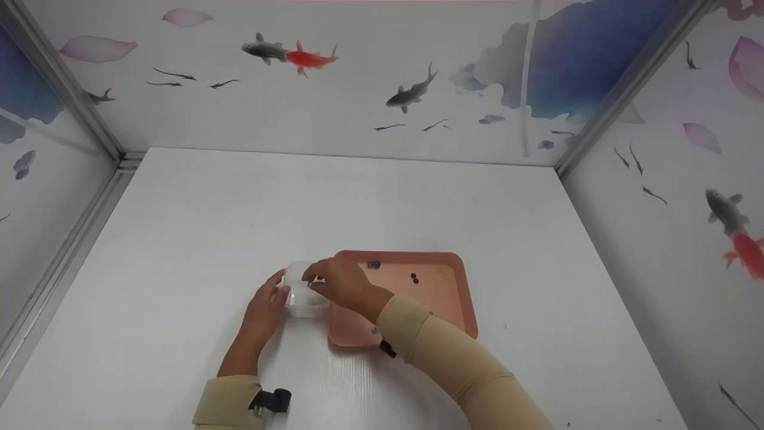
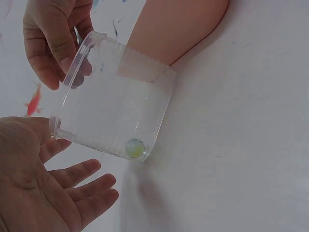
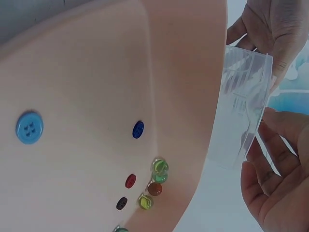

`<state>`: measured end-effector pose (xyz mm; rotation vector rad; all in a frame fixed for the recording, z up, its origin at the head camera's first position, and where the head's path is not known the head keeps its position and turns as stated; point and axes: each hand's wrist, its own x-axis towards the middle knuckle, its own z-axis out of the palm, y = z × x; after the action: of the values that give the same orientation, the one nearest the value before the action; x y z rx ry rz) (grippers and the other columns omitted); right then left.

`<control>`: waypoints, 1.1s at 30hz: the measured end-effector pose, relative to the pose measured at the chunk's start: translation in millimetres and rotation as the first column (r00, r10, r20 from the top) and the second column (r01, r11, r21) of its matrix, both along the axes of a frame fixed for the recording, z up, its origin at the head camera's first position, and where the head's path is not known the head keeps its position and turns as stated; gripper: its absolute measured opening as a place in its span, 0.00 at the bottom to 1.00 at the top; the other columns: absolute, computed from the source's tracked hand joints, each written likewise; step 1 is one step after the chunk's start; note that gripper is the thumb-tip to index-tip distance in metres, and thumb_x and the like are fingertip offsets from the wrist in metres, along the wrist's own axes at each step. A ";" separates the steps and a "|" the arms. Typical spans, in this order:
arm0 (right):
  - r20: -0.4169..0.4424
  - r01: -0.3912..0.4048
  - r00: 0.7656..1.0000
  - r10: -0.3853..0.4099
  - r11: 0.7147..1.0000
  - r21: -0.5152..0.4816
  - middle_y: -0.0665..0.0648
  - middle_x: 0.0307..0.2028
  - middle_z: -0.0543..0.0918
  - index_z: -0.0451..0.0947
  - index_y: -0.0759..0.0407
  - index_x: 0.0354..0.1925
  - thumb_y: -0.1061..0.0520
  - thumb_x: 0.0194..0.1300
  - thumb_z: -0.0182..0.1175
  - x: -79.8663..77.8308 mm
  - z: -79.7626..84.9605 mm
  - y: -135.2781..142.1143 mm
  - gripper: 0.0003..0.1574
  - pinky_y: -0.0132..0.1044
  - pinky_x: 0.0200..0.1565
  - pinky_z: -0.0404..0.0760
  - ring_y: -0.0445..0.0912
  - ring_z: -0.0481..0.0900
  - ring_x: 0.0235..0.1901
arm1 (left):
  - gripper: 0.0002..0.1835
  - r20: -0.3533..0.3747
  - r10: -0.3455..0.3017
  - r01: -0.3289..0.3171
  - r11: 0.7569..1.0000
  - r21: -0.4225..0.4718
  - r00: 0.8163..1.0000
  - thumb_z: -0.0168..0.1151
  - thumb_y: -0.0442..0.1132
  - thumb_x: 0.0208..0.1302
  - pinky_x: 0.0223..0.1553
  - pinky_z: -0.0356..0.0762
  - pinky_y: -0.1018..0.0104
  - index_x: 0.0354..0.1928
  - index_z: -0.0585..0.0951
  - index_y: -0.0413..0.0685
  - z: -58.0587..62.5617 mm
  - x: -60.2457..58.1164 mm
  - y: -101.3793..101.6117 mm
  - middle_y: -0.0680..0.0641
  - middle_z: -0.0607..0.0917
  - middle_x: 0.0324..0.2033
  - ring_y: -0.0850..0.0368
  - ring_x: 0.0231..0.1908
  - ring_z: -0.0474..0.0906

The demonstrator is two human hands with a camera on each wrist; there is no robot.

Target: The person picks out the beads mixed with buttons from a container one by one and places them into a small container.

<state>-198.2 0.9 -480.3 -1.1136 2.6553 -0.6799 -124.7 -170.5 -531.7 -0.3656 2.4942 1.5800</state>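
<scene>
A clear plastic container (image 2: 113, 96) stands left of the pink tray (image 1: 468, 298). One glass marble (image 2: 135, 148) with a yellow-green swirl lies at its bottom. My left hand (image 1: 265, 313) rests at the container's left side, its thumb side against the rim and the other fingers spread loosely in the left wrist view. My right hand (image 1: 346, 285) reaches from over the tray to the container's mouth, with fingertips dipping just inside the rim. Thumb and fingers look slightly apart, and no object shows between them; the container wall partly blurs the fingertips.
Inside the tray lie a light blue button (image 3: 29, 127), a dark blue button (image 3: 138, 129), a red button (image 3: 130, 181) and a black button (image 3: 121, 203). Several marbles (image 3: 160, 166) gather along its wall. Patterned panels (image 1: 334, 107) enclose the white table (image 1: 334, 203).
</scene>
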 end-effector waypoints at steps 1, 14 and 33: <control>-0.011 -0.004 1.000 0.004 1.000 0.008 0.48 0.43 0.87 0.85 0.53 0.48 0.60 0.64 0.64 0.2 -0.1 -0.1 0.13 0.28 0.46 0.80 0.39 0.83 0.43 | 0.30 -0.002 0.001 -0.001 1.000 0.000 1.000 0.41 0.50 0.77 0.67 0.56 0.37 0.74 0.56 0.46 0.1 -0.1 0.1 0.37 0.59 0.71 0.35 0.69 0.56; -0.055 -0.003 0.998 0.006 0.999 0.049 0.47 0.49 0.85 0.83 0.52 0.52 0.59 0.63 0.66 2.1 -0.7 0.0 0.17 0.31 0.53 0.78 0.39 0.80 0.52 | 0.29 -0.006 -0.003 0.003 1.000 -0.001 1.000 0.41 0.50 0.77 0.66 0.56 0.37 0.74 0.56 0.47 -1.2 0.0 -0.1 0.37 0.60 0.71 0.35 0.69 0.57; -0.272 -0.082 0.958 0.086 0.996 0.025 0.50 0.52 0.83 0.81 0.52 0.54 0.55 0.65 0.64 2.7 4.1 9.7 0.18 0.35 0.59 0.74 0.43 0.78 0.56 | 0.28 -0.011 -0.002 0.002 1.000 -0.017 1.000 0.41 0.47 0.77 0.66 0.58 0.37 0.74 0.57 0.47 1.9 0.6 0.7 0.36 0.60 0.71 0.35 0.68 0.59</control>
<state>-195.5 10.7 -476.1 -1.4001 2.8093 -0.5244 -124.1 -169.8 -529.7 -0.3578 2.5168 1.5656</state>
